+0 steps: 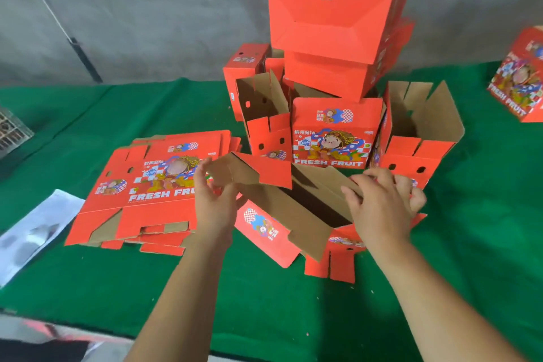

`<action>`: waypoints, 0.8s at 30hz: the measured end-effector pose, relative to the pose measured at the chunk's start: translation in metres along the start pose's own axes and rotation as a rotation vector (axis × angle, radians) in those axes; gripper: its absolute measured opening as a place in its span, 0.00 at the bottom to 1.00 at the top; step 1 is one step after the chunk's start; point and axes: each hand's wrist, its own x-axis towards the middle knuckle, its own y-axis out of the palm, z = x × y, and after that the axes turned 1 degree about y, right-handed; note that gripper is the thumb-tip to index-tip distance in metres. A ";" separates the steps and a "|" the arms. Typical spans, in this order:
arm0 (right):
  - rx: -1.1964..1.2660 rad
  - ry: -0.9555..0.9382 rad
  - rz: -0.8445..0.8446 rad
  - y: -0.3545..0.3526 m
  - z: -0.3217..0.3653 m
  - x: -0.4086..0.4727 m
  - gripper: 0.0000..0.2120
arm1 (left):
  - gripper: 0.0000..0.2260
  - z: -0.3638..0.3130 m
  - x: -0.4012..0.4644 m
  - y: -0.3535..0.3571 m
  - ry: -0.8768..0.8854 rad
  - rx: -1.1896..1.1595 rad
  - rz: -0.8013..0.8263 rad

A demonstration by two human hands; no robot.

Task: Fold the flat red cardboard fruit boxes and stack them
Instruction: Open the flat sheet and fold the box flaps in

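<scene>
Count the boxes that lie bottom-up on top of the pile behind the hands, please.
2. The upper box sits on the lower box, which rests on the upright boxes below. More may be hidden behind them.

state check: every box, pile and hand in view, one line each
Held box: half-opened, flaps loose, on the cloth.
Left hand: pinching the box's left flap.
Right hand: gripping its right edge.
Flat pile: unfolded, lying flat.
Folded boxes: erected, stacked unevenly, some with tops open.
Top box: tilted on the stack.
</scene>
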 end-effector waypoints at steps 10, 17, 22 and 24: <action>0.289 -0.130 0.137 -0.011 0.001 0.024 0.06 | 0.09 0.016 -0.047 -0.014 0.018 0.889 0.189; 0.385 -0.325 0.347 -0.004 0.015 0.027 0.10 | 0.24 0.013 -0.068 -0.022 -0.198 1.072 0.810; 0.455 -0.220 0.370 0.017 0.024 0.036 0.11 | 0.28 0.036 -0.062 -0.001 -0.193 1.436 0.780; 0.488 -0.160 0.317 0.022 0.027 0.039 0.10 | 0.29 0.047 -0.057 0.007 -0.213 1.511 0.731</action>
